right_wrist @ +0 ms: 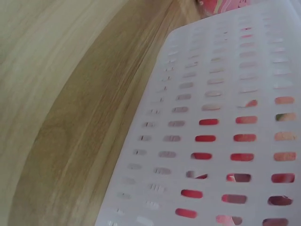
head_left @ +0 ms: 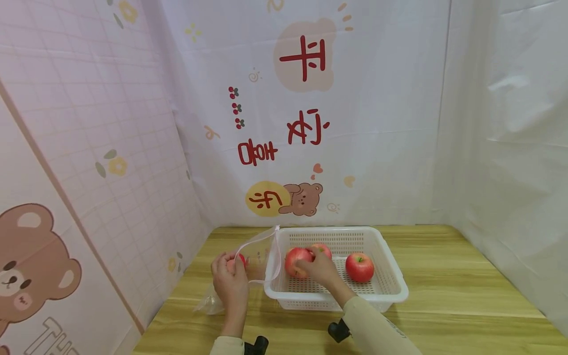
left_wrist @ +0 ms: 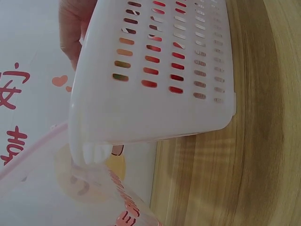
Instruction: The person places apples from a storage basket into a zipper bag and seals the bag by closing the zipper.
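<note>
My left hand (head_left: pixel 231 283) holds a clear zip bag (head_left: pixel 262 251) with a pink edge by its side, left of the basket. The bag's mouth spreads toward the basket's left rim, and a red print shows by the fingers. My right hand (head_left: pixel 323 270) reaches into the white plastic basket (head_left: pixel 392 266) and grips a red apple (head_left: pixel 293 262) near its left end. Right behind that one is another apple (head_left: pixel 323 248); a third apple (head_left: pixel 360 267) lies to the right. In the left wrist view, the bag's pink edge (left_wrist: pixel 35 153) passes beside the basket's corner (left_wrist: pixel 94 127).
Under the basket is a wood-grain table (head_left: pixel 448 286). A white printed cloth (head_left: pixel 381 123) hangs behind, with another patterned cloth (head_left: pixel 88 123) on the left. Through the basket's slotted wall (right_wrist: pixel 221 136), red fruit shows in the right wrist view.
</note>
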A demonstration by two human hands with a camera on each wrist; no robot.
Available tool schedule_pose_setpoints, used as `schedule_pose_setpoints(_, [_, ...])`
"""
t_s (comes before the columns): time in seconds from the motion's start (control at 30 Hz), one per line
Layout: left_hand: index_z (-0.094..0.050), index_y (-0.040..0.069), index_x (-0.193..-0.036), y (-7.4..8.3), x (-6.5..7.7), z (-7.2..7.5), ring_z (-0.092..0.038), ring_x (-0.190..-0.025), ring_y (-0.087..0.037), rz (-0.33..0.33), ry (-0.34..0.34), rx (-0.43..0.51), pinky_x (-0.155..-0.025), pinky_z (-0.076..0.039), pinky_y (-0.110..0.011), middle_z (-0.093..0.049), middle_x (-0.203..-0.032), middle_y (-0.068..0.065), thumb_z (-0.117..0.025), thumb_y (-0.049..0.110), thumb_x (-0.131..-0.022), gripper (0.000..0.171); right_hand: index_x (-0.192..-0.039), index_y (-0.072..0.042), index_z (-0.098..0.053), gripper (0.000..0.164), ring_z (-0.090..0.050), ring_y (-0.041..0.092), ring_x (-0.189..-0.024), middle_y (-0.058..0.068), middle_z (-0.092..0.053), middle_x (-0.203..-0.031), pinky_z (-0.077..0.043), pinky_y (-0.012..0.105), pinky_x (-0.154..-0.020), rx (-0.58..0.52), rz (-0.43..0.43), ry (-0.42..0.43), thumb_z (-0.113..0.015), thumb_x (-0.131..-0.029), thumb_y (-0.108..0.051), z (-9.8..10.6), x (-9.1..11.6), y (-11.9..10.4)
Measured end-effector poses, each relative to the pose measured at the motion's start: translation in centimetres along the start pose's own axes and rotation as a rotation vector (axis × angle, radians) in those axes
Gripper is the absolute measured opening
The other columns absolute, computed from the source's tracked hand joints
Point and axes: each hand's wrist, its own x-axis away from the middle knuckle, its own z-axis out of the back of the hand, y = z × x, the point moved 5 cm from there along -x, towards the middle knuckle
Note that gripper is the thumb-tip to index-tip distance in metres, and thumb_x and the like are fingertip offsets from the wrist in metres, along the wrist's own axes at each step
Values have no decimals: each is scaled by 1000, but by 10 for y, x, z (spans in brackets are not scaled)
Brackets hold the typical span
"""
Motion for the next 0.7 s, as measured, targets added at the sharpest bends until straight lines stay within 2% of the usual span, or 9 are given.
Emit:
schedule_pose_setpoints(0.23, [-67, -3, -93, 0, 0, 0, -55, -115, -44, -1, -5, 7, -96, -39, -61, -58, -119, -22, -65, 0, -88, 7, -139, -5, -53, 64, -58, 32, -113, 17, -59, -131, -48, 52, -96, -134, -48, 73, -72, -87, -38, 3, -1, -7])
schedule_pose_setpoints(0.37, [-68, -2, -94, -1, -1, 0, -54, -117, -42, 11, -17, 10, -98, -38, -59, -57, -120, -22, -66, 3, -89, 7, -139, -4, -53, 63, -60, 30, -110, 16, -60, -129, -50, 50, -94, -182, -25, 103, -72, -88, -36, 6, -2, -14])
schedule_pose_setpoints(0.7, [-68, 0, -95, -1, 0, -2, -53, -119, -42, 39, -34, 12, -98, -37, -60, -57, -124, -21, -68, 4, -89, 7, -141, -8, -53, 66, -58, 32, -117, 15, -58, -135, -49, 50, -96, -241, 14, 184, -75, -86, -37, 8, -2, -30])
